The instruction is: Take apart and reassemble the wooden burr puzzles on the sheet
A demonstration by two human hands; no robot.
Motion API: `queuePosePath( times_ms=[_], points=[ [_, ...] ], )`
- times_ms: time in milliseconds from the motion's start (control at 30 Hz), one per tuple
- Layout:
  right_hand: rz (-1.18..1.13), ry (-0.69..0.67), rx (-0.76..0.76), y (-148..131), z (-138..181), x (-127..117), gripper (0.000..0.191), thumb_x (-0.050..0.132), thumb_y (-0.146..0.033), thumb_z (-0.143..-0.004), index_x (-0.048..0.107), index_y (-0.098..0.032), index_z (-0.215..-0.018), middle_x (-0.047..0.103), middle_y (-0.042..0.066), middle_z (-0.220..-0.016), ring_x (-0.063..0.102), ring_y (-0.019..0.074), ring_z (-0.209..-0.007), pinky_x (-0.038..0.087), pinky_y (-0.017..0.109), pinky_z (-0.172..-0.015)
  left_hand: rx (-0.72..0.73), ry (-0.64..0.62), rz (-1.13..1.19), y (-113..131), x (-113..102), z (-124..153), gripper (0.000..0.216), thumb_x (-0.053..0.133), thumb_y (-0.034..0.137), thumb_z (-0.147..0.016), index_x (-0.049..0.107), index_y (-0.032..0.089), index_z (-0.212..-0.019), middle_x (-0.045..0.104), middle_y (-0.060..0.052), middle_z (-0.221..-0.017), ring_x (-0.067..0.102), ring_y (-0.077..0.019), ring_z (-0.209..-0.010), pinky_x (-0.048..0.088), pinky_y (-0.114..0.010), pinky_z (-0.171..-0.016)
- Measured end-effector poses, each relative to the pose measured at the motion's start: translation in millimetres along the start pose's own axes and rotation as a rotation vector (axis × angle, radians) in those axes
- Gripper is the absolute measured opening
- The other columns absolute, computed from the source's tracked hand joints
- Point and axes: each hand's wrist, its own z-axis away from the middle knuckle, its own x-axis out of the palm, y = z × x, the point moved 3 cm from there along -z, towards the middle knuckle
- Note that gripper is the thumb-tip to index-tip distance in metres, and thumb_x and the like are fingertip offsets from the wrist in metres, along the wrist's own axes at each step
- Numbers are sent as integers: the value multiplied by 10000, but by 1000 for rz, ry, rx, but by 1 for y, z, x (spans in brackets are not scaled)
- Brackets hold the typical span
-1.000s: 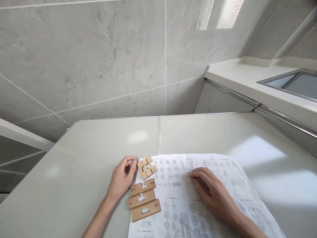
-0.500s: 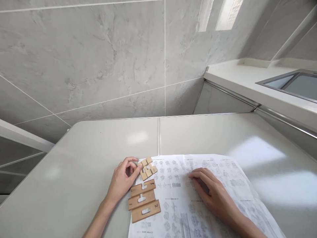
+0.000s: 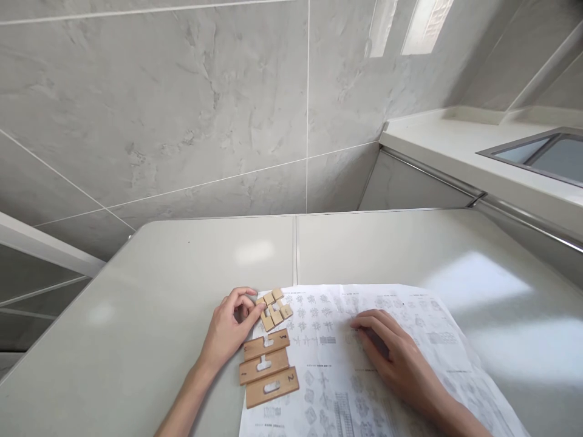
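A small notched wooden puzzle piece point(image 3: 274, 309) lies at the top left corner of a printed instruction sheet point(image 3: 346, 364). My left hand point(image 3: 230, 328) is curled beside it, thumb and fingertips pinching its left edge. Below it three flat wooden slats point(image 3: 268, 368) with slots and numbers lie side by side on the sheet's left edge. My right hand point(image 3: 396, 359) rests flat on the sheet, fingers stretched out over the printed diagrams and holding nothing.
The sheet lies on a pale grey table point(image 3: 182, 267) with a seam down its middle. A tiled wall point(image 3: 204, 109) rises behind it. A white counter point(image 3: 460, 152) with a sunken steel sink point(image 3: 542, 155) stands at the right.
My left hand has slid right and closed its thumb and fingers onto the notched wooden piece. My right hand has stayed on the sheet.
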Motion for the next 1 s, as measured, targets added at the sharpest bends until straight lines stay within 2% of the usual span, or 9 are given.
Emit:
queuePosePath(
  times_ms=[467,1000],
  points=[
    [18,22,-16,0,0,-1,186,501,-243,-1123,661,-326,-1167,747,57,-1149,733,286,-1060,629,434,-850,-16,-19,-30,2,0,0,320,638,588,-997,647,284,-1096,694,32,-742,653,-233,-776,488,-337,-728],
    [28,9,-11,1,1,-1,193,504,-250,-1120,669,-330,-1180,751,62,-1167,738,291,-1071,641,447,-860,41,-8,-48,0,2,0,293,574,567,-1051,651,285,-1074,740,24,-781,700,-232,-822,514,-331,-731]
  ],
)
